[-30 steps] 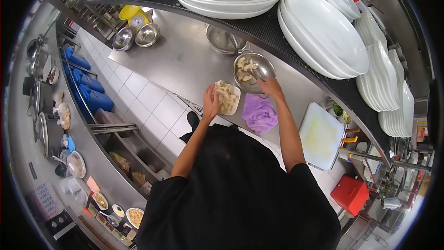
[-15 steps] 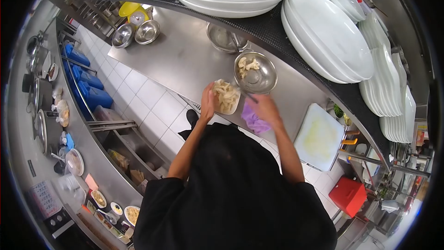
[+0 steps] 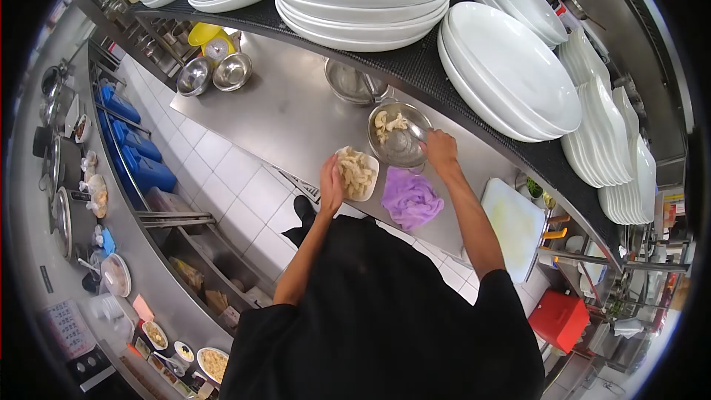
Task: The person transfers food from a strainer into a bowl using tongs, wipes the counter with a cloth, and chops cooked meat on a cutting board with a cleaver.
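A steel desk (image 3: 289,96) runs under a dark shelf (image 3: 418,61) stacked with white plates (image 3: 515,74). Near its front edge, the left hand (image 3: 332,184) lies against the side of a white dish (image 3: 375,170) heaped with pale pieces (image 3: 355,169); how firmly it grips, I cannot tell. The right hand (image 3: 441,150) is closed around the handle of a spoon (image 3: 416,131), whose head reaches into a steel bowl (image 3: 389,154) just beyond the dish. A few more pale chunks (image 3: 389,120) lie at the bowl's far left side. To scoop these well, I would slide the spoon low along the metal, gather the chunks against the wall and lift gently, while the left hand steadies the dish so that the heap stays in. The purple cloth (image 3: 412,198) beside both is best kept clear of the spoon. The right fingers hide the handle's end, the shelf cuts off part of a second bowl (image 3: 344,83) behind, and what the food is remains hard to make out.
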Action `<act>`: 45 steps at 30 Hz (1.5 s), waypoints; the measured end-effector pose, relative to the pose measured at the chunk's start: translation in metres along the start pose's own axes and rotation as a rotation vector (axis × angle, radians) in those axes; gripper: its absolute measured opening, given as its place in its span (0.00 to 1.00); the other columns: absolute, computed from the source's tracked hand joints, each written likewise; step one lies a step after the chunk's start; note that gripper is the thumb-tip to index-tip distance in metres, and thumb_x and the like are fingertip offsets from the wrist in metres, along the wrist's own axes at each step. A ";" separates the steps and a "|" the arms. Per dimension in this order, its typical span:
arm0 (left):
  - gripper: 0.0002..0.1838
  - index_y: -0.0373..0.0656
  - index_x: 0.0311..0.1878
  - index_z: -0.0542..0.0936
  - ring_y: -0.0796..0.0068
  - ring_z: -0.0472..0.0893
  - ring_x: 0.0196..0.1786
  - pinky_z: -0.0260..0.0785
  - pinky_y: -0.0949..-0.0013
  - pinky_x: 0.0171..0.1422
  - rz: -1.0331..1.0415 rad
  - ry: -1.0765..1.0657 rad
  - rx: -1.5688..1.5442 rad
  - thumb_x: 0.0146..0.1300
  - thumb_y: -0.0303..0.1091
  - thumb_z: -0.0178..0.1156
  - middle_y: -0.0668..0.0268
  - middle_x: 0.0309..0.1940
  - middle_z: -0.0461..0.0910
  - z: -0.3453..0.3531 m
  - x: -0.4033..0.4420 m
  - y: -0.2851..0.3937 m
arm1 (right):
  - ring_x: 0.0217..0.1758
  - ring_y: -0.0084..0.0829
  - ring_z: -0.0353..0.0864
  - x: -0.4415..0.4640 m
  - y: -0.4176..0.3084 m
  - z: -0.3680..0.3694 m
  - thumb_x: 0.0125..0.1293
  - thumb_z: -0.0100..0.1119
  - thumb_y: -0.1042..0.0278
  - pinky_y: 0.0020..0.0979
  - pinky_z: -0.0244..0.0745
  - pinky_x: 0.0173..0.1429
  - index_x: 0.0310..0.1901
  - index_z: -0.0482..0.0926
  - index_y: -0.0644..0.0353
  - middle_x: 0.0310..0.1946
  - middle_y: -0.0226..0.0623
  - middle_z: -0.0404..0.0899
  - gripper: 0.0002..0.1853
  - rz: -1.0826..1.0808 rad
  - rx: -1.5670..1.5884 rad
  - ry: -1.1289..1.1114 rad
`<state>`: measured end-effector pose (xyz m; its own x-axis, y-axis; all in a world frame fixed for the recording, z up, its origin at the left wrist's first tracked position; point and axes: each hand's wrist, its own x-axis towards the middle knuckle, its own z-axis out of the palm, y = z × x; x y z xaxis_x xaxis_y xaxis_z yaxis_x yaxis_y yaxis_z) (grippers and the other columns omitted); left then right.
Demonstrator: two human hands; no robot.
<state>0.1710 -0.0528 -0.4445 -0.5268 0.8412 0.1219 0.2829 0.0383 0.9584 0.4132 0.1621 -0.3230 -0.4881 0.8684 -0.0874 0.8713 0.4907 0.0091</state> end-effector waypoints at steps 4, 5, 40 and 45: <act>0.25 0.35 0.72 0.71 0.48 0.66 0.76 0.53 0.56 0.82 -0.005 0.008 0.010 0.83 0.42 0.40 0.46 0.72 0.69 -0.006 0.000 0.000 | 0.43 0.46 0.89 0.027 0.000 0.026 0.65 0.70 0.53 0.43 0.85 0.45 0.47 0.82 0.61 0.38 0.46 0.87 0.19 -0.109 -0.122 -0.013; 0.25 0.35 0.72 0.71 0.48 0.66 0.76 0.53 0.56 0.82 -0.006 0.004 0.012 0.83 0.41 0.40 0.46 0.72 0.69 -0.007 0.000 0.000 | 0.42 0.45 0.90 0.030 0.001 0.029 0.65 0.69 0.53 0.42 0.85 0.45 0.46 0.82 0.61 0.38 0.45 0.87 0.19 -0.135 -0.129 -0.027; 0.28 0.39 0.75 0.66 0.42 0.61 0.77 0.51 0.51 0.82 0.026 -0.021 0.173 0.78 0.42 0.49 0.43 0.75 0.62 -0.013 -0.013 0.014 | 0.52 0.53 0.86 0.012 0.007 0.003 0.67 0.66 0.50 0.49 0.81 0.57 0.51 0.85 0.60 0.46 0.54 0.85 0.21 0.086 0.077 -0.190; 0.27 0.39 0.75 0.67 0.45 0.60 0.78 0.50 0.52 0.83 0.010 0.017 0.125 0.80 0.42 0.46 0.45 0.76 0.62 -0.022 -0.021 0.001 | 0.52 0.52 0.86 -0.052 -0.016 -0.068 0.68 0.65 0.51 0.48 0.81 0.56 0.50 0.86 0.58 0.44 0.52 0.86 0.19 0.079 0.310 -0.126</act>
<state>0.1644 -0.0827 -0.4408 -0.5365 0.8328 0.1366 0.3851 0.0976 0.9177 0.4211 0.1142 -0.2512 -0.4249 0.8779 -0.2208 0.8898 0.3601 -0.2805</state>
